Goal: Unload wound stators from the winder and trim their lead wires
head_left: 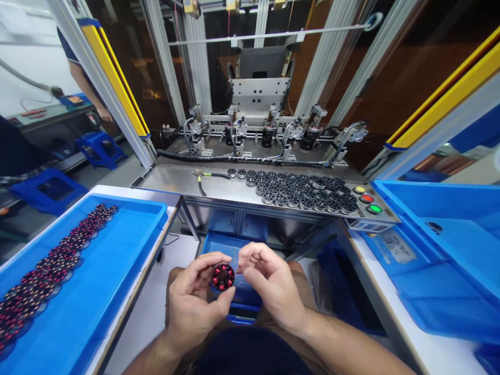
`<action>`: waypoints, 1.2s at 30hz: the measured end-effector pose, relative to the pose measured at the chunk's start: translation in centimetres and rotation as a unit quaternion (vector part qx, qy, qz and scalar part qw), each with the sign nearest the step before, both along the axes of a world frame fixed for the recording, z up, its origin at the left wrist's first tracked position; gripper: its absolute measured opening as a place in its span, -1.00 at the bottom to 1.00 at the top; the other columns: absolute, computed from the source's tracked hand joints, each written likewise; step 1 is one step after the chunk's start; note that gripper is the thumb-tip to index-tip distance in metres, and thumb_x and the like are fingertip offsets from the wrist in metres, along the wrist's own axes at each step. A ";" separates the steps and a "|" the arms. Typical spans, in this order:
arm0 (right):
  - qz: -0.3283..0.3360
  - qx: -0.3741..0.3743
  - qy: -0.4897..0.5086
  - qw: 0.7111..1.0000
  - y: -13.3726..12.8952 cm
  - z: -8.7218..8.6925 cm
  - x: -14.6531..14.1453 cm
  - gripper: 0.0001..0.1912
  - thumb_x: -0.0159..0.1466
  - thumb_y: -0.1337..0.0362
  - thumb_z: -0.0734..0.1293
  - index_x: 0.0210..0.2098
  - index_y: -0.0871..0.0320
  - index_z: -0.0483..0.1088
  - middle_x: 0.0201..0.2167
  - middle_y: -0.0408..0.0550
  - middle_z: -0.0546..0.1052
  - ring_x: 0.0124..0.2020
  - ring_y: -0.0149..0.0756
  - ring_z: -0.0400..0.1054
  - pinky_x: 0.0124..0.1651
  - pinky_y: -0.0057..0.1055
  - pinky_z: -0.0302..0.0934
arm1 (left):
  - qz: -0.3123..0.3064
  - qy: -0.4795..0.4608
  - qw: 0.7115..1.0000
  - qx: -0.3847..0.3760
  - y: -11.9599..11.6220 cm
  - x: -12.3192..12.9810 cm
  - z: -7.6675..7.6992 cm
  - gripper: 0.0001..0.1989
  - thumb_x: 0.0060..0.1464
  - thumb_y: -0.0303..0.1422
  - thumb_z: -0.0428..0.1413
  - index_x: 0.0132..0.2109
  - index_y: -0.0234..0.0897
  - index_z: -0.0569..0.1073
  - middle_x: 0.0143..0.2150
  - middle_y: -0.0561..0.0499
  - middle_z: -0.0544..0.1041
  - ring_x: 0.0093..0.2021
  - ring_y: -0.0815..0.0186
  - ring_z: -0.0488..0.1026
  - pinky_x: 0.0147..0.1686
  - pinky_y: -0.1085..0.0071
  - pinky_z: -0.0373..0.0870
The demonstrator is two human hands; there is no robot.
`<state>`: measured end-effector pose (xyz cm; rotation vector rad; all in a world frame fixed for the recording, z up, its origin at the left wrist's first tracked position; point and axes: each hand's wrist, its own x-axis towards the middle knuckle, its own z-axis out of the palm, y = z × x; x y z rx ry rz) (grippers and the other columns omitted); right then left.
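Observation:
Between the thumb and fingers of my left hand [199,291] is a small round motor stator [223,276], its black ring wound with red wire coils, the coil face turned up toward me. My right hand [273,284] is just to the right of it, fingers curled and fingertips drawn in close to the thumb. Faint thin strands seem to run from the stator toward those fingertips; whether they are gripped I cannot make out. Both hands are above my lap, over a blue bin [222,245].
At left, a blue tray [128,224] carries rows of red-wound stators [58,265]. Ahead, many dark ring parts [297,190] and pliers [201,179] lie on a metal bench before a machine with fixtures [269,133]. Push buttons [366,199] and a blue crate [441,260] are right.

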<state>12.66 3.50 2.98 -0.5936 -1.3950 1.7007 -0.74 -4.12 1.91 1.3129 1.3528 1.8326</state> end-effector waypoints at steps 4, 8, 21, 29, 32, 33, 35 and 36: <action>0.034 0.025 -0.005 0.999 0.0 0.0 0.5 -0.73 0.13 0.08 0.49 -0.39 0.13 0.43 -0.45 -0.15 0.42 -0.39 -0.35 0.31 -0.28 -0.41 0.22 | -0.004 -0.027 1.000 -0.014 0.0 -0.4 0.2 -0.52 -0.12 -0.65 0.28 -0.06 -0.10 0.52 -0.11 0.10 0.63 -0.12 0.37 0.60 -0.06 0.58 0.51; -0.029 0.085 -0.019 0.996 0.0 0.3 0.7 -0.72 0.24 0.14 0.41 -0.53 0.13 0.38 -0.52 -0.15 0.40 -0.44 -0.36 0.28 -0.29 -0.38 0.22 | -0.001 -0.016 1.000 -0.009 0.1 -0.4 0.3 -0.53 -0.14 -0.65 0.29 -0.08 -0.12 0.53 -0.11 0.09 0.63 -0.11 0.35 0.60 -0.07 0.56 0.52; -0.069 0.138 -0.030 0.988 -0.4 0.6 0.7 -0.75 0.26 0.19 0.39 -0.51 0.13 0.39 -0.55 -0.14 0.42 -0.49 -0.36 0.28 -0.35 -0.39 0.23 | 0.018 0.038 0.999 0.001 0.0 -0.3 0.6 -0.59 -0.14 -0.63 0.26 -0.10 -0.22 0.52 -0.13 -0.03 0.63 -0.14 0.24 0.61 -0.14 0.43 0.59; -0.064 0.155 -0.031 0.985 -0.4 0.9 0.6 -0.77 0.27 0.22 0.37 -0.50 0.13 0.41 -0.55 -0.13 0.44 -0.49 -0.36 0.31 -0.36 -0.39 0.24 | 0.024 0.077 0.996 0.021 0.2 0.2 0.7 -0.55 -0.16 -0.68 0.22 -0.10 -0.17 0.54 -0.17 0.01 0.64 -0.16 0.27 0.60 -0.15 0.48 0.57; -0.070 0.172 -0.025 0.982 -0.5 1.0 1.0 -0.78 0.29 0.24 0.35 -0.48 0.13 0.41 -0.56 -0.13 0.43 -0.49 -0.35 0.31 -0.36 -0.39 0.25 | 0.018 0.050 0.998 0.033 0.2 0.5 0.9 -0.52 -0.20 -0.71 0.20 -0.12 -0.17 0.55 -0.19 0.01 0.64 -0.18 0.27 0.61 -0.16 0.49 0.57; -0.063 0.185 -0.022 0.981 -0.5 1.1 1.1 -0.79 0.30 0.23 0.34 -0.46 0.13 0.42 -0.55 -0.12 0.44 -0.48 -0.34 0.32 -0.36 -0.38 0.25 | 0.008 0.030 0.999 0.033 0.2 0.5 1.0 -0.51 -0.21 -0.71 0.19 -0.12 -0.17 0.55 -0.20 0.02 0.64 -0.20 0.28 0.61 -0.18 0.50 0.57; -0.051 0.223 -0.020 0.973 -0.2 1.1 1.4 -0.84 0.32 0.25 0.32 -0.39 0.14 0.45 -0.51 -0.09 0.46 -0.44 -0.31 0.35 -0.36 -0.36 0.27 | -0.029 -0.020 0.999 0.024 0.3 0.4 1.2 -0.53 -0.21 -0.71 0.16 -0.14 -0.19 0.55 -0.22 0.01 0.65 -0.25 0.30 0.61 -0.23 0.52 0.56; -0.050 0.247 -0.019 0.968 0.1 1.2 1.5 -0.87 0.32 0.27 0.31 -0.33 0.13 0.47 -0.49 -0.07 0.47 -0.42 -0.29 0.36 -0.35 -0.35 0.28 | -0.052 -0.045 0.998 0.015 0.3 0.3 1.3 -0.54 -0.21 -0.71 0.15 -0.15 -0.20 0.55 -0.23 -0.01 0.65 -0.27 0.30 0.61 -0.25 0.53 0.56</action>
